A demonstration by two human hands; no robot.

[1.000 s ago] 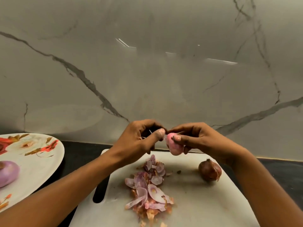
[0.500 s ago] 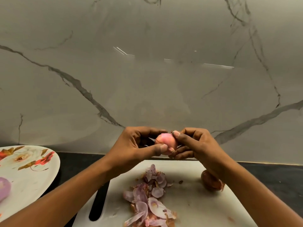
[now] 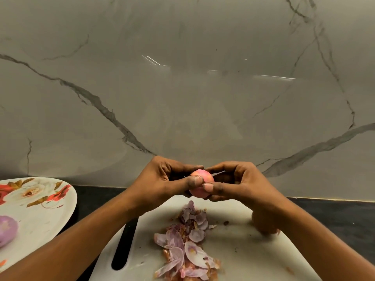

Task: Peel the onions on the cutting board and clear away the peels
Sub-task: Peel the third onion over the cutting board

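A small pink onion point(image 3: 199, 191) is held in the air above the far edge of the white cutting board point(image 3: 249, 254). My left hand point(image 3: 162, 183) grips it from the left, thumb pressed on its front. My right hand point(image 3: 241, 185) grips it from the right, thumb tip on its lower front. A pile of purple and brown peels point(image 3: 186, 246) lies in the middle of the board. An unpeeled brown onion point(image 3: 263, 226) sits on the board's right side, mostly hidden behind my right forearm.
A flowered white plate point(image 3: 40, 207) stands at the left on the dark counter point(image 3: 334, 218), with a peeled purple onion point(image 3: 7, 230) on it. The board has a slot handle point(image 3: 125, 244) on its left. A marble wall rises just behind.
The onion has been turned between my hands and both thumbs now press on its front. The camera has tilted, so the board and plate sit lower in view.
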